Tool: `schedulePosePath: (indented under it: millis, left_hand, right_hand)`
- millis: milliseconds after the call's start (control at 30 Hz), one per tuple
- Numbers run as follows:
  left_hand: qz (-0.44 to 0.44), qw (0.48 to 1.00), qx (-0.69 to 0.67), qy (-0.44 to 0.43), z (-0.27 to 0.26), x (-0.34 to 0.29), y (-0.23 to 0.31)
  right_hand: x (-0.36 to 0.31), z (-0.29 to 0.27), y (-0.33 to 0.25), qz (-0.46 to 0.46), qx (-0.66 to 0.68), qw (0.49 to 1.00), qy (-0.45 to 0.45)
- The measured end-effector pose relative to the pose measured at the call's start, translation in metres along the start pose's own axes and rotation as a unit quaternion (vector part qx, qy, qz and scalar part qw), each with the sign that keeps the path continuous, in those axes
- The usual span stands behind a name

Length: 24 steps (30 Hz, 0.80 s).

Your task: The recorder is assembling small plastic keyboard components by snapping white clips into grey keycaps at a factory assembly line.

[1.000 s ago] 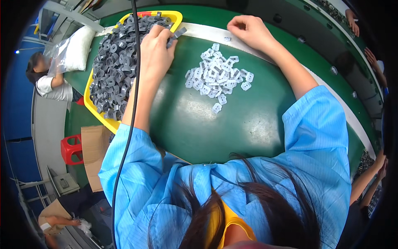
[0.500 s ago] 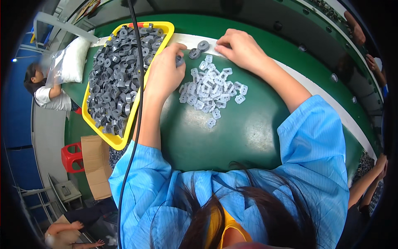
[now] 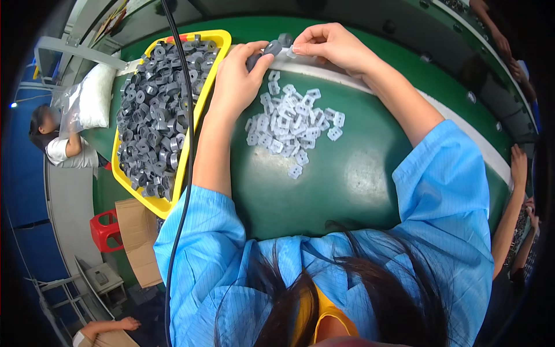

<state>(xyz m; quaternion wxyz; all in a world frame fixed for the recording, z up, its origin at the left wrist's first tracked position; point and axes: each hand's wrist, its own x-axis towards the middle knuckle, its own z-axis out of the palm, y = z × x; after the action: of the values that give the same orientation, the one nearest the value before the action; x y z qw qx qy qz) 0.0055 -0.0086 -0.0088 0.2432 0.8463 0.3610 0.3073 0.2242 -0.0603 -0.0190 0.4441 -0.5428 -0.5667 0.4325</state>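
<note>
At the far side of the green table, my left hand [image 3: 241, 74] holds a dark grey round cap [image 3: 272, 48] between thumb and fingers. Another dark grey piece [image 3: 252, 61] shows in its curled palm. Facing it, my right hand [image 3: 336, 48] pinches a small translucent plastic piece [image 3: 291, 52], close to the cap. Just beyond the fingers is a further grey cap [image 3: 285, 39]; whether it is held or resting cannot be told. Nearer to me lies a loose pile of translucent plastic pieces [image 3: 292, 121], with a few scattered at its edges.
A yellow tray [image 3: 198, 124] heaped with grey ring-shaped caps stands left of my left arm. A white strip [image 3: 347, 81] borders the table, with a green belt [image 3: 416, 78] beyond it. A black cable [image 3: 186, 115] hangs across the tray. Other people sit at both sides.
My left hand has moved away from me and grips a grey cap at its fingertips. My right hand, near the white strip before, now pinches a translucent piece beside that cap.
</note>
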Motion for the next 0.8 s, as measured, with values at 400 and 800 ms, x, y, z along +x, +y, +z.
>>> schedulePosePath:
  millis: [400, 800]
  left_hand:
    - [-0.181, 0.858, -0.474, -0.086, -0.014, 0.003, 0.009]
    - [-0.144, 0.879, -0.450, -0.064, -0.006, -0.001, 0.018]
  right_hand:
    - [0.005, 0.020, -0.032, -0.135, 0.020, 0.988, 0.067]
    - [-0.001, 0.016, -0.029, -0.050, 0.061, 0.997, 0.026]
